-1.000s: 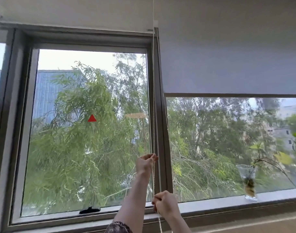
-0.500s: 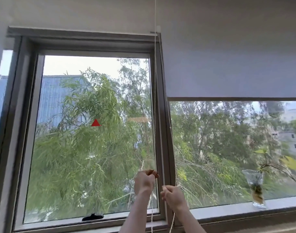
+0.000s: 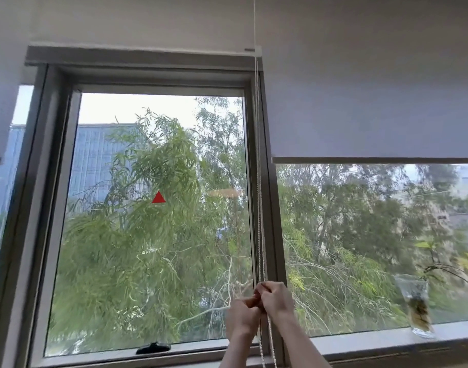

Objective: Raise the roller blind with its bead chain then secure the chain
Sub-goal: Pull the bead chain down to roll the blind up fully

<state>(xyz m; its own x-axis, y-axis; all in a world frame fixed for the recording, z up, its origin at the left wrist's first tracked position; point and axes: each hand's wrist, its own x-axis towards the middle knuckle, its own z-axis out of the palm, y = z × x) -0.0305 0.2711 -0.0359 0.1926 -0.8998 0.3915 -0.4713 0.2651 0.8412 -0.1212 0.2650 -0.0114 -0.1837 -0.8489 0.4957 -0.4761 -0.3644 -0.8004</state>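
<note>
A white roller blind (image 3: pixel 371 102) covers the upper part of the right window pane; its bottom bar (image 3: pixel 373 160) sits a little under halfway down the frame. A thin white bead chain (image 3: pixel 259 181) hangs straight down along the mullion between the two panes. My left hand (image 3: pixel 242 316) and my right hand (image 3: pixel 276 297) meet at the chain low in the view, right hand slightly higher. Both are closed around the chain, and its two strands trail on below them (image 3: pixel 270 349).
The left pane (image 3: pixel 153 213) is uncovered, with a red triangle sticker (image 3: pixel 158 197) and a black handle (image 3: pixel 153 348) at its bottom edge. A glass vase with a plant cutting (image 3: pixel 417 309) stands on the sill (image 3: pixel 360 338) at the right.
My left hand came down and my right hand came up, so the two now touch on the chain. The view tilted upward. The blind's bottom bar holds about the same level on the window.
</note>
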